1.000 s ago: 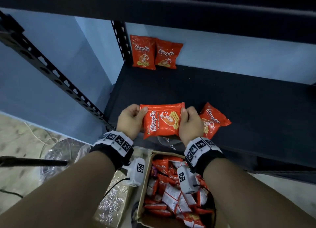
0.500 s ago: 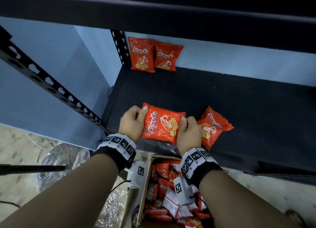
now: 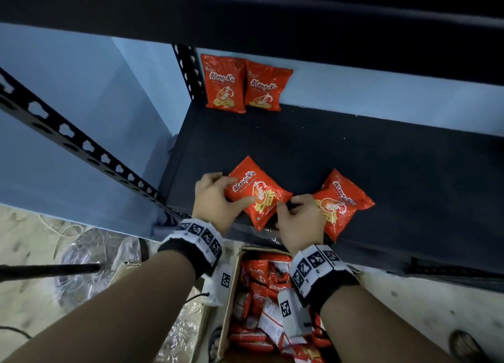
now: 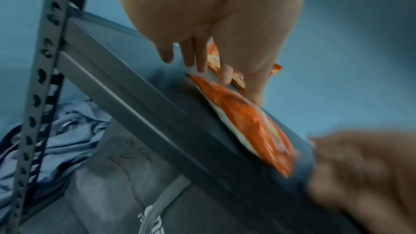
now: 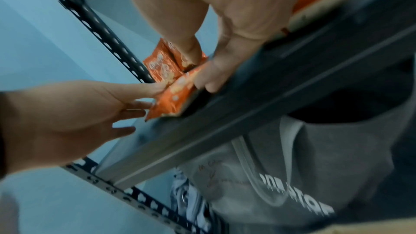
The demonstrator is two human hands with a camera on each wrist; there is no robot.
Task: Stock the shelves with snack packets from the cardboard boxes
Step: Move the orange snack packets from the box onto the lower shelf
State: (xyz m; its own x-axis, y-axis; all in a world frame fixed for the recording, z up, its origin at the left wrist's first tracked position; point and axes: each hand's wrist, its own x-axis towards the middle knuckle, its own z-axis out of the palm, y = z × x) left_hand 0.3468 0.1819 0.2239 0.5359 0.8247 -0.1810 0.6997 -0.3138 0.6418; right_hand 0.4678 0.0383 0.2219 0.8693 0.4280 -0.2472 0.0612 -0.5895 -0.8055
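The held snack packet [image 3: 257,192] lies on the near part of the dark shelf [image 3: 354,172], right between the two hands — its long axis runs diagonally, far-left corner to near-right corner, with the near corner reaching about to the shelf's front edge. The left hand [image 3: 215,199] holds its left side, thumb across the printed face and fingers curled over the far-left edge. The right hand [image 3: 298,221] sits at the packet's near-right end, thumb tip at its edge, fingers curled; the right-wrist view shows it pinching that end. Both hands are about equally near, one per end, so the coming move — judged as swinging the packet square and sliding it toward the far wall — turns on that skew vs. the two upright packets [image 3: 244,86] leaning against the far wall at the shelf's far-left corner.

A second loose packet [image 3: 342,202] lies flat just right of the right hand, also skewed; the hand covers its left edge, so touching or not can't be told.

Hidden/unclear: the right fingertips are tucked under the hand in the head view; the left-wrist view is motion-blurred, esp. the near hand. The cardboard box [image 3: 231,294] w/ more packets sits on the floor below the shelf, partly covered by both wrists and cut off by the frame's bottom edge.
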